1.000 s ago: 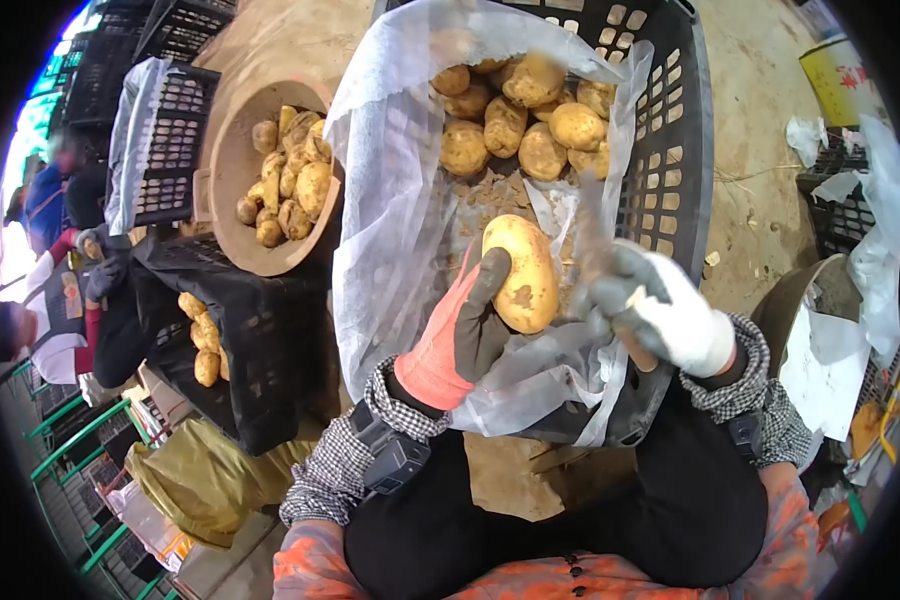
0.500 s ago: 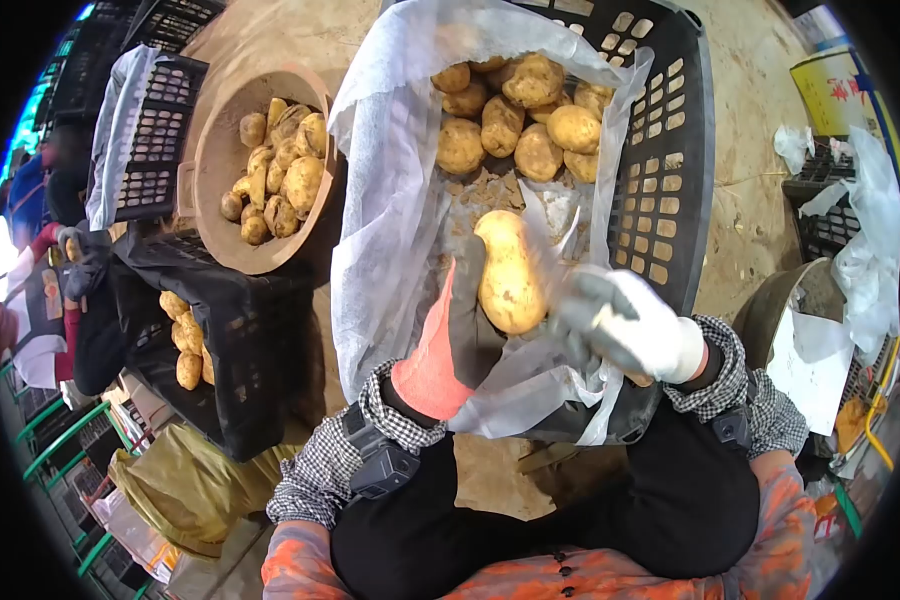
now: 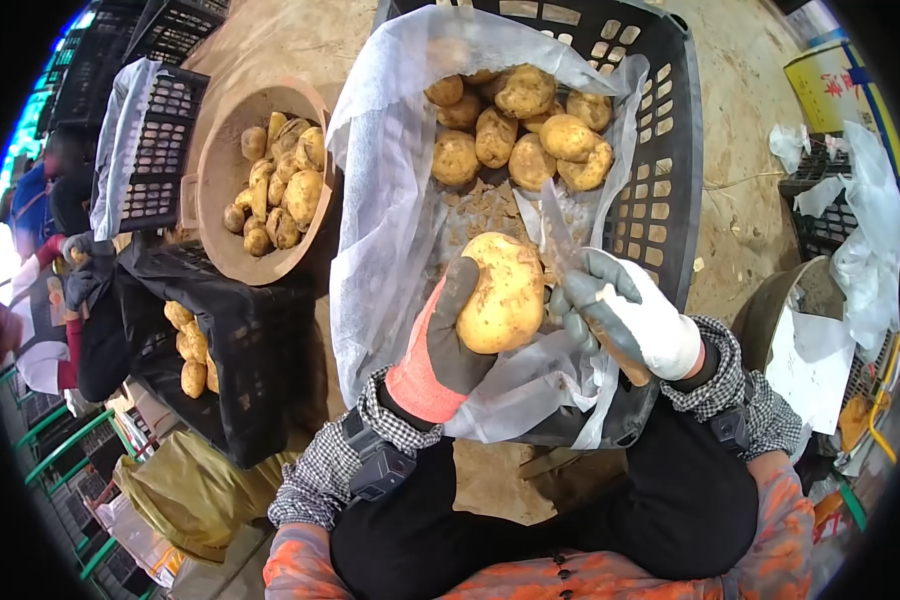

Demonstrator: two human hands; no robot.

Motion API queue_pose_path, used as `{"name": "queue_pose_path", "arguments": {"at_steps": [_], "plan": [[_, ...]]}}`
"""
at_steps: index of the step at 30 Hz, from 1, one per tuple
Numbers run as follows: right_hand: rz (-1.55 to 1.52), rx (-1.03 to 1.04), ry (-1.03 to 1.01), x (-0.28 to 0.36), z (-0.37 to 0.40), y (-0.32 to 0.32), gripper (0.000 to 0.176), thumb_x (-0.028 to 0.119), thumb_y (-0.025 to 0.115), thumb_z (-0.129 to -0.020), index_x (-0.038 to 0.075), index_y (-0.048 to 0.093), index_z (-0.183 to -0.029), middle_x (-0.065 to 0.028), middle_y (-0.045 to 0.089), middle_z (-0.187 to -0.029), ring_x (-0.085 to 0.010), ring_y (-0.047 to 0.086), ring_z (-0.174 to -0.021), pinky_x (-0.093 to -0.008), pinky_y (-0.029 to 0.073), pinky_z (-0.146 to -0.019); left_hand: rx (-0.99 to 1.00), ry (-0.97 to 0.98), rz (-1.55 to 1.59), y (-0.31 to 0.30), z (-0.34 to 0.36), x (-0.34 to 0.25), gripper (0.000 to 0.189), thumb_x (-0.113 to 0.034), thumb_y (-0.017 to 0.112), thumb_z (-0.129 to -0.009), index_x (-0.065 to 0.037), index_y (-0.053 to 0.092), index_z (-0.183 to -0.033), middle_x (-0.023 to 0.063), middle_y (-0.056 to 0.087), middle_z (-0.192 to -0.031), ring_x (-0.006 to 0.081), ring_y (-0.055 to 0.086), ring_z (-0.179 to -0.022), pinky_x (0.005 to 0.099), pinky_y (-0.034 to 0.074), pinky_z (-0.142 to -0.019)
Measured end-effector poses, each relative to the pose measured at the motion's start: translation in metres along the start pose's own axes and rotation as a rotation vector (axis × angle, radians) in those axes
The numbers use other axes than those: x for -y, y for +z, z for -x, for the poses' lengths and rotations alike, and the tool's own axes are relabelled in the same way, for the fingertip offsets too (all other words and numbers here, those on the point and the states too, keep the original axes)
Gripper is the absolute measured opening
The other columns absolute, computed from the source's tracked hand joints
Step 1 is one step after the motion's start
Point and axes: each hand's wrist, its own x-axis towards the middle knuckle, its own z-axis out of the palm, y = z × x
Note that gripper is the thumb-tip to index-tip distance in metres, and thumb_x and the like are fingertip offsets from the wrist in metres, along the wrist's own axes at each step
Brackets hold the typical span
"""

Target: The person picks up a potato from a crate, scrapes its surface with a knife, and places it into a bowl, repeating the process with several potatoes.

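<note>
My left hand (image 3: 442, 335), in an orange glove with a dark grey palm, is closed around a large, pale yellow potato (image 3: 502, 292). The potato is held up over the near part of a black plastic crate (image 3: 660, 190) lined with white sheeting. A knife (image 3: 557, 228) with a dirt-streaked blade and a wooden handle is gripped in my right hand (image 3: 630, 312), which wears a white and grey glove. Its blade points away from me, just right of the potato. Several potatoes (image 3: 497, 137) lie at the far end of the crate, with loose soil (image 3: 485, 212) in front.
A round brown basin (image 3: 210, 165) with several potatoes stands to the left. Below it, a black-lined crate (image 3: 270, 350) holds more potatoes (image 3: 191, 345). Another person's gloved hands (image 3: 78, 270) are at far left. A dark round tub (image 3: 765, 300) and plastic sheeting (image 3: 863, 265) are at right.
The potato in my left hand has turned, from an upright narrow side to a broader one. My right hand, blurred before, now shows clearly with the knife blade angled up beside the potato.
</note>
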Motion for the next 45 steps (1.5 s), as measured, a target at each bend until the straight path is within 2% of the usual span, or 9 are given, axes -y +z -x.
{"name": "queue_pose_path", "arguments": {"at_steps": [6, 8, 16, 18, 20, 21, 29, 31, 45], "plan": [[0.098, 0.035, 0.085, -0.001, -0.001, -0.004, 0.040, 0.041, 0.052, -0.091, 0.002, 0.056, -0.096, -0.0009, 0.055, -0.072, -0.0058, 0.048, -0.065, -0.0224, 0.041, -0.058, 0.009, 0.271, -0.805, -0.002, 0.003, 0.003, 0.035, -0.020, 0.035, -0.102, 0.003, 0.042, -0.128, 0.0154, 0.056, -0.120, 0.0200, 0.059, -0.108, 0.0326, 0.049, -0.093], [0.232, 0.035, 0.199, 0.004, -0.002, -0.005, 0.034, 0.034, 0.053, -0.090, 0.000, 0.056, -0.098, -0.0059, 0.058, -0.073, -0.0112, 0.053, -0.066, -0.0266, 0.043, -0.059, 0.068, 0.346, -1.033, 0.005, 0.004, -0.002, 0.053, -0.043, 0.035, -0.100, -0.002, 0.038, -0.134, 0.0117, 0.053, -0.124, 0.0175, 0.055, -0.112, 0.0312, 0.045, -0.096], [0.772, 0.241, -0.179, 0.001, -0.003, -0.007, 0.048, 0.026, 0.053, -0.087, -0.006, 0.048, -0.122, -0.0158, 0.062, -0.083, -0.0222, 0.063, -0.070, -0.0342, 0.050, -0.063, -0.055, 0.330, -1.105, 0.004, 0.003, -0.001, 0.058, -0.045, 0.034, -0.100, -0.001, 0.036, -0.136, 0.0121, 0.054, -0.123, 0.0195, 0.055, -0.111, 0.0327, 0.043, -0.096], [0.447, 0.436, 0.168, 0.016, 0.000, -0.006, 0.044, 0.029, 0.050, -0.091, -0.005, 0.050, -0.120, -0.0122, 0.065, -0.086, -0.0159, 0.064, -0.070, -0.0295, 0.049, -0.061, -0.056, 0.383, -1.167, 0.003, 0.004, -0.003, 0.058, -0.046, 0.035, -0.099, -0.001, 0.035, -0.137, 0.0122, 0.055, -0.122, 0.0205, 0.056, -0.110, 0.0332, 0.044, -0.095], [-0.145, 0.076, 0.139, 0.004, 0.009, -0.001, 0.040, 0.035, 0.051, -0.094, -0.002, 0.055, -0.109, -0.0037, 0.061, -0.077, -0.0084, 0.057, -0.067, -0.0241, 0.046, -0.059, 0.006, 0.561, -1.649, -0.004, 0.006, -0.008, 0.057, -0.039, 0.042, -0.099, -0.001, 0.031, -0.139, 0.0138, 0.057, -0.121, 0.0232, 0.059, -0.107, 0.0350, 0.046, -0.093], [-0.104, 0.034, 0.138, 0.011, 0.006, -0.001, 0.037, 0.034, 0.053, -0.094, -0.001, 0.055, -0.105, -0.0037, 0.060, -0.079, -0.0079, 0.055, -0.067, -0.0237, 0.045, -0.060, 0.100, 0.379, -1.228, -0.002, 0.007, -0.009, 0.058, -0.029, 0.053, -0.095, -0.001, 0.029, -0.140, 0.0158, 0.057, -0.121, 0.0265, 0.062, -0.104, 0.0375, 0.047, -0.092], [0.046, 0.040, 0.130, 0.012, 0.006, 0.001, 0.033, 0.033, 0.056, -0.093, 0.001, 0.056, -0.104, -0.0009, 0.055, -0.077, -0.0060, 0.048, -0.067, -0.0242, 0.041, -0.060, 0.263, 0.663, -1.505, -0.012, 0.002, -0.004, 0.062, -0.018, 0.066, -0.083, -0.002, 0.036, -0.136, 0.0128, 0.056, -0.120, 0.0242, 0.056, -0.111, 0.0359, 0.043, -0.097], [0.039, 0.051, 0.057, 0.007, 0.003, -0.002, 0.034, 0.032, 0.056, -0.093, 0.001, 0.056, -0.107, -0.0007, 0.054, -0.075, -0.0061, 0.048, -0.067, -0.0248, 0.041, -0.059, -0.021, -0.052, -0.403, 0.010, 0.005, -0.007, 0.068, -0.017, 0.071, -0.077, -0.004, 0.037, -0.135, 0.0092, 0.054, -0.122, 0.0201, 0.055, -0.110, 0.0334, 0.044, -0.096], [0.285, 0.330, 0.098, 0.013, -0.001, -0.006, 0.040, 0.032, 0.053, -0.093, -0.002, 0.051, -0.112, -0.0040, 0.055, -0.071, -0.0094, 0.055, -0.054, -0.0244, 0.045, -0.048, -0.046, 0.029, -0.709, 0.003, 0.014, -0.014, 0.060, -0.008, 0.064, -0.077, -0.001, 0.045, -0.133, 0.0070, 0.057, -0.117, 0.0135, 0.055, -0.105, 0.0283, 0.044, -0.092]]}}
